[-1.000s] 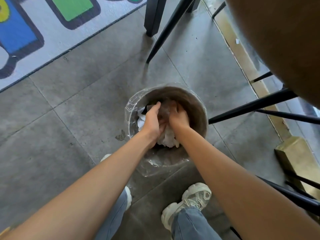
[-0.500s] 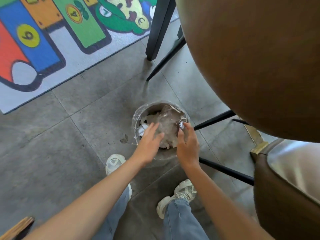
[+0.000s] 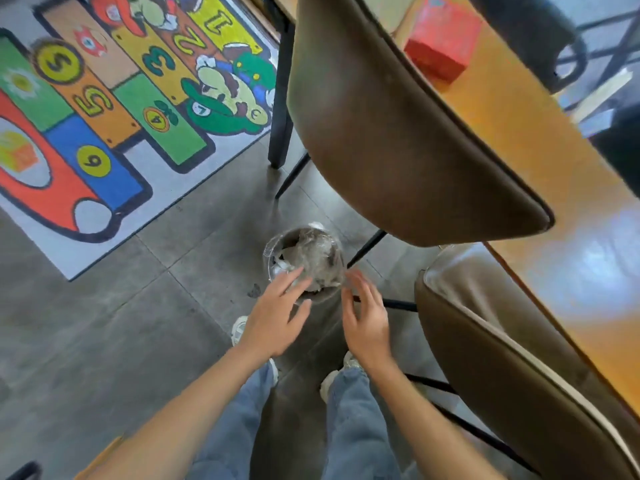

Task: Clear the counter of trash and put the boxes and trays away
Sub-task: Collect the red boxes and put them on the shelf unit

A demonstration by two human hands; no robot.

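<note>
At lower centre, the left hand (image 3: 275,318) and right hand (image 3: 367,317) hover spread and empty above the lined bin (image 3: 304,263) of crumpled trash (image 3: 311,259). Best to confirm nothing overhangs the rim. Farther off, upper right, a red box (image 3: 441,46) waits on the table (image 3: 540,140), partly masked by a chair (image 3: 391,126); bin depth stays unclear.

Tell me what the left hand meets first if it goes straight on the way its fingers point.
Probably the crumpled plastic and paper in the lined bin; the left hand hovers open at its near rim, though depth is unclear.
</note>
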